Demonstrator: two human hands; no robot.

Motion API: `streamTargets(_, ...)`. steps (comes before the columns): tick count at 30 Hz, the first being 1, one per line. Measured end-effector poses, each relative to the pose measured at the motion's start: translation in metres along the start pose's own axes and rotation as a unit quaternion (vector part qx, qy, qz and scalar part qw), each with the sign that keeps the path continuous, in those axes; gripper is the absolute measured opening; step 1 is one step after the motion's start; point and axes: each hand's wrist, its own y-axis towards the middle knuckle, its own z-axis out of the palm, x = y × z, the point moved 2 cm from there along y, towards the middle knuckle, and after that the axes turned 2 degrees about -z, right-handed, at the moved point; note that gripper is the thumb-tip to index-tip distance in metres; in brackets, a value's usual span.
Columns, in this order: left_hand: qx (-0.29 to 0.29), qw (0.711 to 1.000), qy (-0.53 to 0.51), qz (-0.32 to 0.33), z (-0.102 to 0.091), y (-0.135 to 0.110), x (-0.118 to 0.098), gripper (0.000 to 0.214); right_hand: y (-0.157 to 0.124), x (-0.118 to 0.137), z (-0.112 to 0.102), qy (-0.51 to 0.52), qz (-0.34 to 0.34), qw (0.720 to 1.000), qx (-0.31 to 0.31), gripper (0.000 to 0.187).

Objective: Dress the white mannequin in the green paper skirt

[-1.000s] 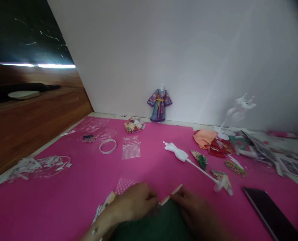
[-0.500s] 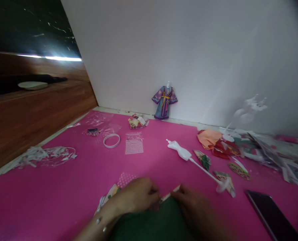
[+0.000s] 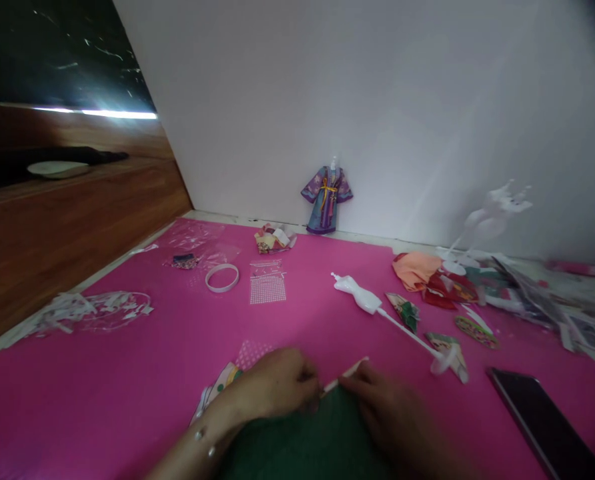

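Note:
A dark green sheet of paper (image 3: 310, 443) lies on the pink mat (image 3: 142, 373) at the near edge. Both hands press along its far edge, where a pale folded strip shows. My left hand (image 3: 272, 387) is closed, fingertips pinched on the edge. My right hand (image 3: 387, 413) is closed on the same edge from the right, blurred. Patterned paper pieces (image 3: 217, 387) lie just left of my left hand.
A white mini mannequin on a stand (image 3: 372, 307) lies on the mat beyond my hands. A dressed purple robe figure (image 3: 326, 199) stands by the wall. A tape ring (image 3: 222, 277), paper scraps (image 3: 440, 287), plastic wrappers (image 3: 87, 312) and a dark phone (image 3: 537, 427) surround them.
The view has shifted slightly. Both hands stay pinched on the green sheet's far edge, with the right hand nudging a little along the fold.

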Motion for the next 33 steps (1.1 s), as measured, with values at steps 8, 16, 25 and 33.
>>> streamTargets(8,0.023,1.000,-0.010,-0.005,-0.002,0.000,-0.002,0.032,0.001,-0.001,0.008,-0.029,-0.017,0.999,-0.007,0.033)
streamTargets(16,0.033,0.999,-0.014,-0.037,-0.005,-0.003,-0.012,0.026,0.007,-0.001,0.004,0.033,0.010,0.999,-0.005,0.039)
streamTargets(25,0.041,0.998,-0.036,-0.036,-0.003,-0.002,-0.011,0.025,0.001,-0.002,-0.003,0.121,0.030,0.992,-0.030,0.040)
streamTargets(33,0.044,0.997,-0.037,-0.046,-0.003,-0.001,-0.008,0.026,0.002,0.008,0.001,0.043,-0.002,0.999,0.011,0.039)
